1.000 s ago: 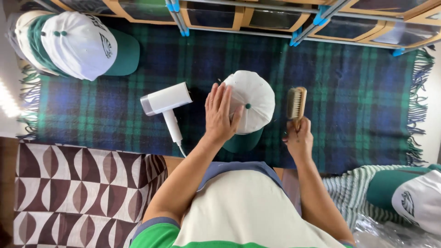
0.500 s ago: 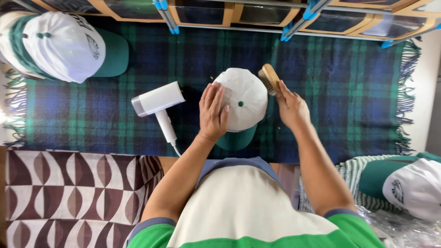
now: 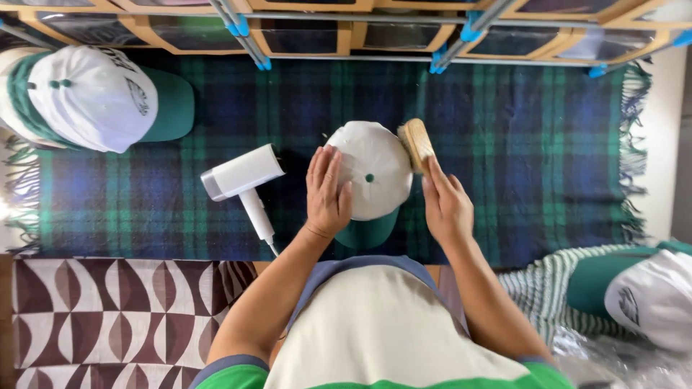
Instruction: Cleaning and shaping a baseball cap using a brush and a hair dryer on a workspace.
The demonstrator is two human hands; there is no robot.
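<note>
Left hand (image 3: 328, 193) flat, fingers together, right hand (image 3: 447, 205) gripping, both forearms extended forward

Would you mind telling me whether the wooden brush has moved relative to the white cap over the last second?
Yes. The wooden brush in the right hand has gone from beside the white cap, clear of its right side, up and in against the crown's upper right edge.

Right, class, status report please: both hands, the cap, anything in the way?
Left hand flat on white cap. Right hand presses wooden brush to the cap's side. White hair dryer lies left, apart from it.
</note>
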